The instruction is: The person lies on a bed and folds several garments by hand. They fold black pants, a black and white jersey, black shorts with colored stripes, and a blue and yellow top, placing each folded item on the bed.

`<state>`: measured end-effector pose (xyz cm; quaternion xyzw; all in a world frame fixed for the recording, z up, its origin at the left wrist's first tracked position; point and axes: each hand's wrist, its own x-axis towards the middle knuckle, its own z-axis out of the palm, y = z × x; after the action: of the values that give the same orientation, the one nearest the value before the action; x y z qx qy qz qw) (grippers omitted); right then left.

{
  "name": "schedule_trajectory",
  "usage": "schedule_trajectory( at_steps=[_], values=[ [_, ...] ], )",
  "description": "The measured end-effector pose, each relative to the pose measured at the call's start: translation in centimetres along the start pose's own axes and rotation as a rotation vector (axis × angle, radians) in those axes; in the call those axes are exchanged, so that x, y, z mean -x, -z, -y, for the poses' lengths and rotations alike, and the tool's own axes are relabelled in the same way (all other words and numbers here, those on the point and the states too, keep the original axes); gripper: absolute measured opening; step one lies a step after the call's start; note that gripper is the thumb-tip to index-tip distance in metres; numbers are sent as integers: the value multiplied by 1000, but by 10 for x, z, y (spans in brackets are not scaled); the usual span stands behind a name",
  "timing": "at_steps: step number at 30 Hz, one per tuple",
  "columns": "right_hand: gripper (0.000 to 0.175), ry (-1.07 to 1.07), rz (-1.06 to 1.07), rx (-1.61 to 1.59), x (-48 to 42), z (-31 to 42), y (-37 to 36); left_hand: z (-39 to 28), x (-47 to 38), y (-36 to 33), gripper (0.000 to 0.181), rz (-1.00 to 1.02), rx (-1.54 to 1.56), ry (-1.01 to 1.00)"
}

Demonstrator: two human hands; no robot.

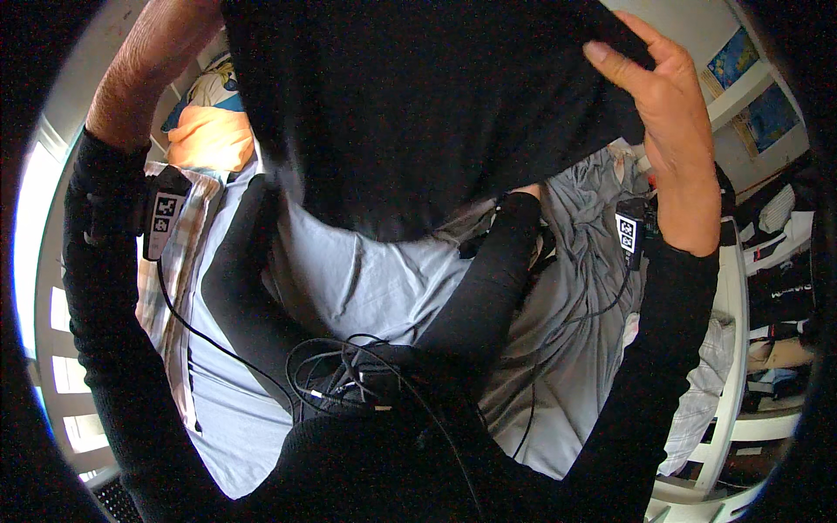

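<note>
A large piece of black cloth [418,111], possibly a garment, hangs raised before me and fills the upper middle of the view. My right hand [673,98] grips its right edge, thumb on the near side and the other fingers partly behind the fabric. On the left, my bare wrist [157,65] rises to the cloth's upper left side. The fingers of my left hand are out of sight there. The cloth's lower edge hangs over a pale grey-blue sheet [386,274] between my black-clad legs [484,301].
Loops of black cable [346,372] lie on my lap. Crumpled grey fabric [562,366] spreads at right, a checked cloth [153,307] at left. Beyond it sits an orange cushion or bundle [209,137]. White rails [732,366] edge the right side, with clothes on shelves [778,294] behind.
</note>
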<state>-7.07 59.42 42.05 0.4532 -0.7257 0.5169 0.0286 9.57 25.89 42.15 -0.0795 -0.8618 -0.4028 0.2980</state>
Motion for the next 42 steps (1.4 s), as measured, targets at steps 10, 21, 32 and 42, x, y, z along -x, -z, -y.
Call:
schedule_trajectory(
  at_steps=[10, 21, 32, 42],
  values=[
    [42, -344, 109, 124, -16, -78, -65, 61, 9, -36, 37, 105, -199, 84],
    [35, 322, 162, 312, 22, -22, -41, 31, 71, 17, 41, 132, 258, 283],
    [38, -201, 1096, 6, 211, -177, -175, 124, 255, -146, 41, 1183, 80, 219],
    [41, -597, 1129, -273, 193, -261, -242, 150, 254, -168, 15, 1556, 299, 187]
  ],
)
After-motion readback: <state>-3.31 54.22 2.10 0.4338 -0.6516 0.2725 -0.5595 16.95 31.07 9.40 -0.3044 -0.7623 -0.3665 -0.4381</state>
